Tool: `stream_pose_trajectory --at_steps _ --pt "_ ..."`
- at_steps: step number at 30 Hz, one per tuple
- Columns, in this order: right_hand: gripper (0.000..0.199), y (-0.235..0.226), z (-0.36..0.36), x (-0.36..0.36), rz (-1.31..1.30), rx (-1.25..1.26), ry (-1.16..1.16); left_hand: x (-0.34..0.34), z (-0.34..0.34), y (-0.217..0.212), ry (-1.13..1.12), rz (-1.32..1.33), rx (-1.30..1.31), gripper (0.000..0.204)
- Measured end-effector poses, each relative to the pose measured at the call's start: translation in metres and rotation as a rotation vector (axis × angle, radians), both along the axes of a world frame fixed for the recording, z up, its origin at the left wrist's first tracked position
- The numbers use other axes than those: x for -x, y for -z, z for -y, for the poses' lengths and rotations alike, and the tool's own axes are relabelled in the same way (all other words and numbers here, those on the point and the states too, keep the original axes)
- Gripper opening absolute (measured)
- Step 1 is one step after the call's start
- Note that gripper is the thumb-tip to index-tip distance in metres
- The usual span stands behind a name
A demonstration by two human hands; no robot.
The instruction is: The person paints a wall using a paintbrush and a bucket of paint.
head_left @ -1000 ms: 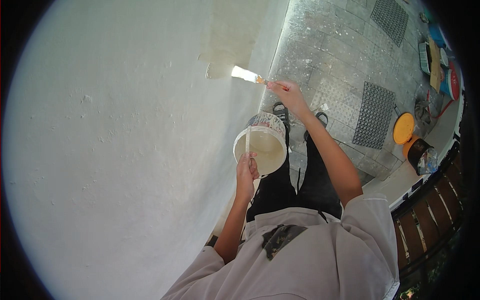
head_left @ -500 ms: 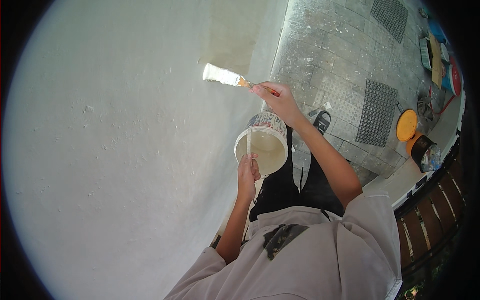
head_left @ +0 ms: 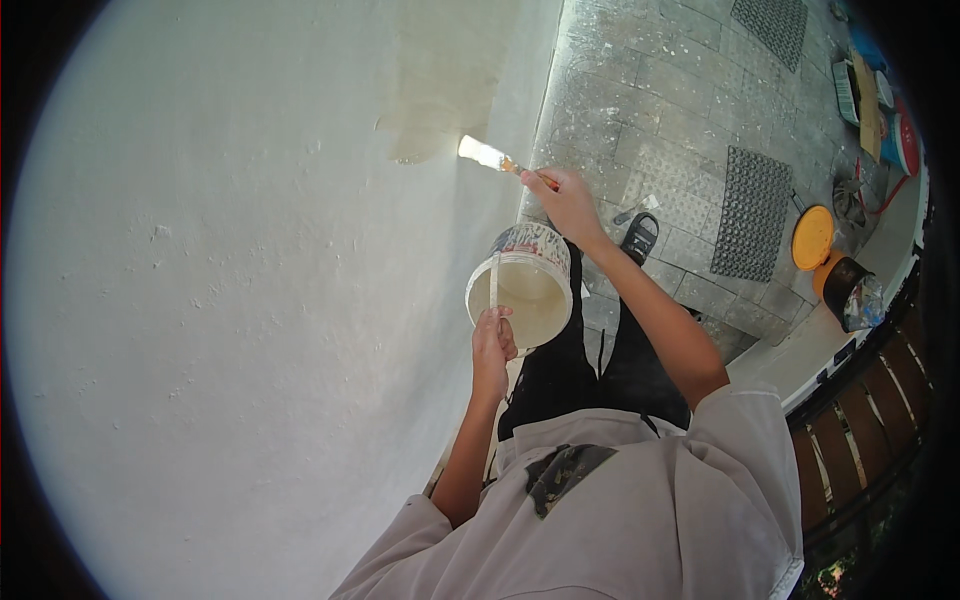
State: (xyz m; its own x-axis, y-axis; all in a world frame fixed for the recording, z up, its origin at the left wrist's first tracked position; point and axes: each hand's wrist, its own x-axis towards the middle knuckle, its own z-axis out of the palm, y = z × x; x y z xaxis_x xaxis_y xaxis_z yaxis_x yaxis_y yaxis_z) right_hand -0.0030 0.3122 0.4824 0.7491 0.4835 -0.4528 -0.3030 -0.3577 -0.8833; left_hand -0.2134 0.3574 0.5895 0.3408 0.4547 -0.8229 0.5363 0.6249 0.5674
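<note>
My right hand (head_left: pixel 565 205) is closed round the handle of a paintbrush (head_left: pixel 487 154). White paint coats its bristles, which point left at the pale wall (head_left: pixel 250 300), close to the lower edge of a beige, differently toned patch (head_left: pixel 435 85). Whether the tip touches the wall I cannot tell. Below the brush, my left hand (head_left: pixel 492 345) grips the strap handle of a white paint bucket (head_left: pixel 530 240). The bucket is tilted so that its mouth faces me; paint smears mark its outside, and a pale coating shows within.
Grey paving (head_left: pixel 640 90) with white paint spatters runs along the wall's foot. On it lie a dark textured mat (head_left: pixel 752 215) and a small scraper-like tool (head_left: pixel 637 208) by my sandal (head_left: pixel 640 237). An orange lid (head_left: pixel 812 238), an orange container (head_left: pixel 830 275) and a red-and-blue bucket (head_left: pixel 903 145) stand right.
The brush has moved right, nearer the wall's foot, and the right hand has shifted slightly with it. The left hand and bucket have barely moved. The view has shifted a little.
</note>
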Motion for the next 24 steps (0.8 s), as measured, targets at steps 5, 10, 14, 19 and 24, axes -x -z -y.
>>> stream_pose_trajectory --at_steps 5,10,14,19,24 --pt "0.035 -0.048 -0.009 0.006 0.052 -0.031 0.044 -0.006 0.005 0.000 0.033 -0.009 0.019 0.033" --pt "0.031 -0.099 -0.008 0.015 -0.040 -0.140 0.022 -0.002 0.005 0.001 0.040 -0.005 0.013 0.028" --pt "0.031 -0.115 0.000 0.022 -0.082 -0.312 0.087 -0.006 0.005 -0.002 0.050 -0.004 0.025 0.028" --pt "0.031 -0.083 -0.005 0.019 -0.133 -0.376 0.070 -0.001 0.005 -0.006 0.046 0.004 0.021 0.028" --pt "0.033 0.007 -0.003 0.011 -0.033 -0.176 0.038 -0.002 0.007 -0.004 0.054 0.000 0.022 0.029"
